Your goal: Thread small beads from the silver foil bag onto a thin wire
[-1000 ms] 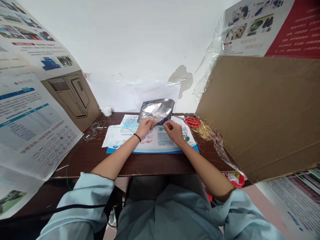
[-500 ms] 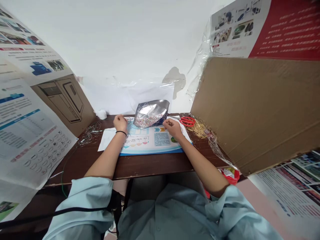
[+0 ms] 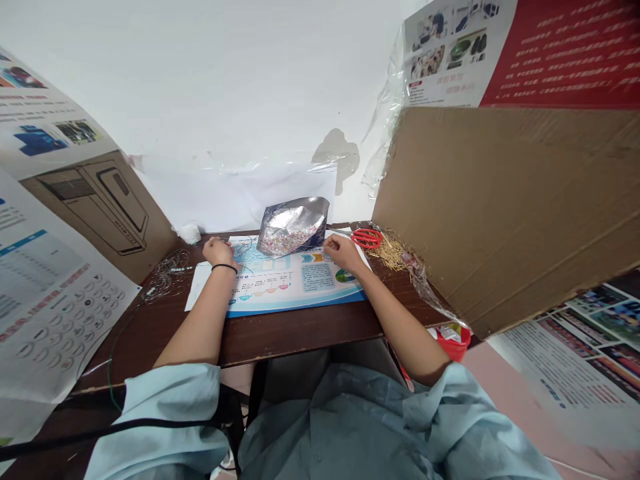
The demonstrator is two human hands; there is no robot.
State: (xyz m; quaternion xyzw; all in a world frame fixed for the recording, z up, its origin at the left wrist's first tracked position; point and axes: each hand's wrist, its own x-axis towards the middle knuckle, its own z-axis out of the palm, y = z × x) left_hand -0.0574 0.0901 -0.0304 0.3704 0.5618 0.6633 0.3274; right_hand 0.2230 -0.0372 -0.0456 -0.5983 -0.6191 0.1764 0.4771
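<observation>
A silver foil bag [image 3: 295, 223] lies open on the printed sheet [image 3: 270, 280], with many tiny pink and white beads [image 3: 280, 241] inside. To its right, my right hand [image 3: 343, 253] is closed in a pinch on a thin needle-like wire [image 3: 313, 248], whose far end reaches toward the bag's lower edge. My left hand [image 3: 219, 251], with a black band on the wrist, is at the left of the sheet, fingers curled. What it holds, if anything, is hidden. Fine dark thread [image 3: 244, 248] loops between that hand and the bag.
Red-handled scissors [image 3: 367, 238] lie by a pile of thin golden sticks [image 3: 390, 253] at right. Tangled clear thread [image 3: 167, 273] and a white wad [image 3: 189, 233] are at left. Cardboard panels [image 3: 500, 213] flank the dark table [image 3: 300, 333]. A red bin [image 3: 454, 343] stands below.
My left hand has moved left, away from the bag. My right hand stays beside the bag, still pinched. The whole view has shifted slightly.
</observation>
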